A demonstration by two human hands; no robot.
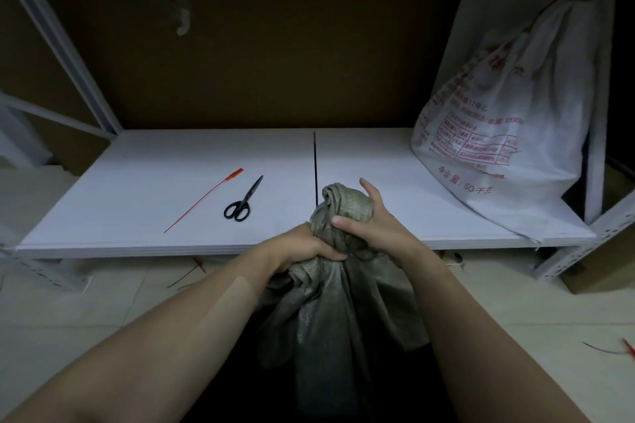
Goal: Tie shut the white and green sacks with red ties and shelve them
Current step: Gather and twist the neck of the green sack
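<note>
A grey-green woven sack point(330, 319) stands on the floor in front of the shelf, its mouth bunched into a neck. My left hand point(302, 247) grips the neck from the left, fingers curled round it. Just above, my right hand point(371, 223) wraps the gathered top, thumb across the cloth. On the white shelf board point(378, 165) to the left lies a loose red tie point(202, 199). At the shelf's right end leans a white sack point(508, 120) with red print, its neck tied shut.
Black scissors point(242, 201) lie on the shelf beside the red tie. White shelf posts point(65, 48) rise at left and right. Red tie offcuts point(611, 348) lie scattered on the tiled floor. A cardboard box point(604, 251) sits at right under the frame.
</note>
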